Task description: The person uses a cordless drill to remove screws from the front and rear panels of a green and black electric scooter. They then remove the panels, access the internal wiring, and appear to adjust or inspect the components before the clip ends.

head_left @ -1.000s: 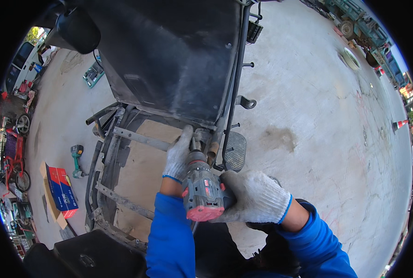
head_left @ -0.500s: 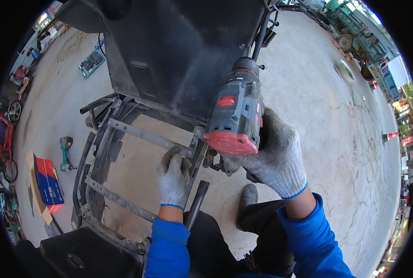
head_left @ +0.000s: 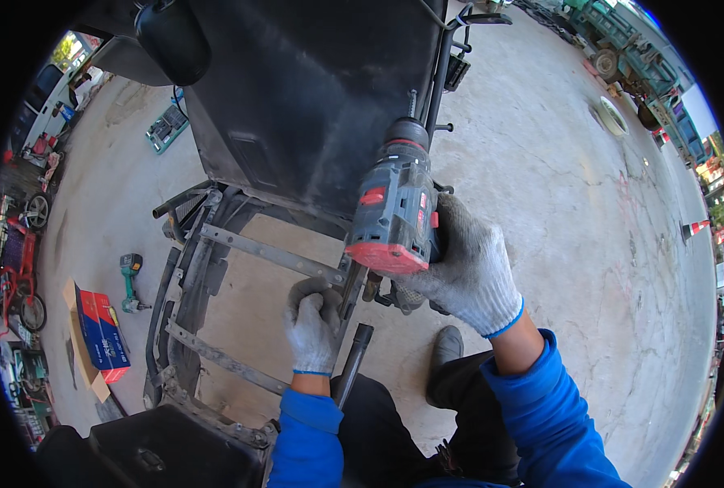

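My right hand (head_left: 477,272), in a white knit glove with a grey palm, is closed round the handle of a grey and red cordless drill (head_left: 390,207). The drill points away from me, and its bit (head_left: 412,103) lies in view before a large black panel (head_left: 297,106). My left hand (head_left: 313,325), gloved the same way, has its fingers curled beside the right rail of a dark metal frame (head_left: 268,248), close to the end of a crossbar. Whatever those fingers pinch, if anything, is hidden.
On the concrete floor to the left lie a green cordless tool (head_left: 130,281), an open red and blue cardboard box (head_left: 102,337) and a green tool case (head_left: 167,128). A black seat-like part (head_left: 175,451) is at the lower left. A striped cone (head_left: 695,228) stands far right.
The drill has shifted left relative to the frame, and its bit now shows more clearly. My left hand stays curled by the rail. The whole view has shifted slightly.
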{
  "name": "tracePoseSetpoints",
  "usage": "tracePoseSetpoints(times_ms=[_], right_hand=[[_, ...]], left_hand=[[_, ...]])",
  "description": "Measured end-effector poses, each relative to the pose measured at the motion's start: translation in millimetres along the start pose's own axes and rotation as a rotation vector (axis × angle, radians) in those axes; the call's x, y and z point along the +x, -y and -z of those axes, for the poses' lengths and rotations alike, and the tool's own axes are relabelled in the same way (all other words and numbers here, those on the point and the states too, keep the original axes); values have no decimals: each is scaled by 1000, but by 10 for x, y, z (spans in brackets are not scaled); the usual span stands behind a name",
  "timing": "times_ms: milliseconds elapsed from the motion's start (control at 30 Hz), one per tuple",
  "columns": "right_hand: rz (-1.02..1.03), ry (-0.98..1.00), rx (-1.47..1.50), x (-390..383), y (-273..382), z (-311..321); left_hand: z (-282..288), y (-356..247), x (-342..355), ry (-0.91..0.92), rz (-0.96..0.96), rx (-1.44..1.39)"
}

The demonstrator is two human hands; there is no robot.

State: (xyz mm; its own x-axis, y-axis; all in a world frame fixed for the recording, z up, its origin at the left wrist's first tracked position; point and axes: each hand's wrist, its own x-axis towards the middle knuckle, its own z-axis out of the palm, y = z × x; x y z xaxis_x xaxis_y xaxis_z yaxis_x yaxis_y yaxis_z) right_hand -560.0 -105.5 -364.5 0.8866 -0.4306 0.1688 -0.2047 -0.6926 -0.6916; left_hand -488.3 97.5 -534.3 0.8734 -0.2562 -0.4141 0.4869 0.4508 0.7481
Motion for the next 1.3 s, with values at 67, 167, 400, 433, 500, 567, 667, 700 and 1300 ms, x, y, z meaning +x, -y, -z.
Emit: tracePoseSetpoints(times_ms=[67,167,400,433,500,567,667,700,1300], right_hand=[[-8,1,-8,19,-1,-1],[4,1,-26,19,-43,-13],[64,-44,-93,17,-62,-120],[61,-40,-86,26,-55,-137],[90,-63,-9,49,-62,-163],[94,-78,26,64,-51,-201],[58,-73,6,72,-21,-254],[42,-60,-6,71,-29,-251],[110,-49,51,-24,-99,-165]], left_hand=[[-2,-4,-9,-7,5,-6],[-16,-13,-23,-28,-2,5],[0,-39,-40,-50,6,61],[7,-49,-46,-55,15,61],[30,-50,-42,-35,49,36],[70,-34,-18,-39,64,8],[104,17,17,-65,50,-27],[109,29,23,-64,42,-30],[-1544,-855,281,380,286,-109]])
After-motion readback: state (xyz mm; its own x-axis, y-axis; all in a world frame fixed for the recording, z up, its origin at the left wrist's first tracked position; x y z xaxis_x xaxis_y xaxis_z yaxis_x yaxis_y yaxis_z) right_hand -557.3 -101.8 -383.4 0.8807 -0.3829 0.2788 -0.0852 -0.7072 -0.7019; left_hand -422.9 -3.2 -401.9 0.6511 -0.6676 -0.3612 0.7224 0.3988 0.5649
